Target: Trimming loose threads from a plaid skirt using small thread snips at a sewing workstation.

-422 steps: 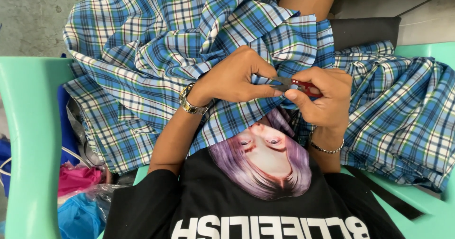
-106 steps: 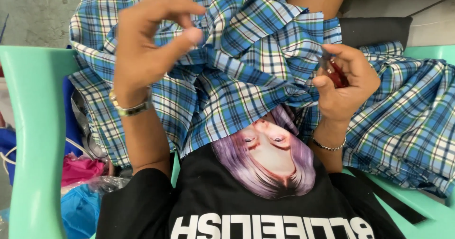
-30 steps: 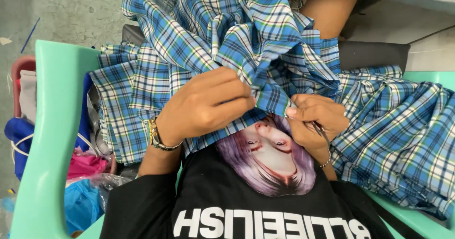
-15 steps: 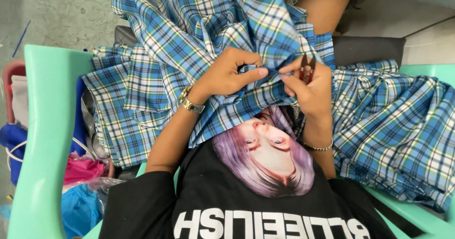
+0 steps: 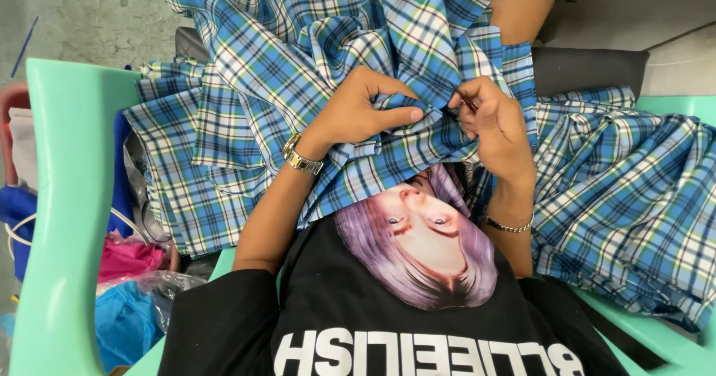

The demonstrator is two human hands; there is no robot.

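**Both hands pinched on the plaid fabric in my lap**

Here I am, looking straight down, and the blue plaid fabric [image 5: 313, 70] is heaped across my lap, spilling up toward the concrete floor [image 5: 82, 18] and out to both sides. My left hand [image 5: 362, 111] is curled over a bunched fold at the middle of the heap, thumb pressed flat against the cloth, fingers arched and closed on it. A metal watch [image 5: 302, 154] sits on that wrist. My right hand [image 5: 492, 118] is just beside it, fingertips nearly touching the left thumb, drawn narrow and pinching the same fold. Something thin shows between those fingertips; it is too small for me to tell what it is. A thin bracelet [image 5: 509, 227] circles my right wrist.

More of the plaid cloth lies spread over the mint-green plastic seat [image 5: 60, 197] to my right. To my left, pink and blue bundles [image 5: 127, 286] sit tucked beside the seat. My black printed shirt [image 5: 403, 309] fills the bottom of the view.
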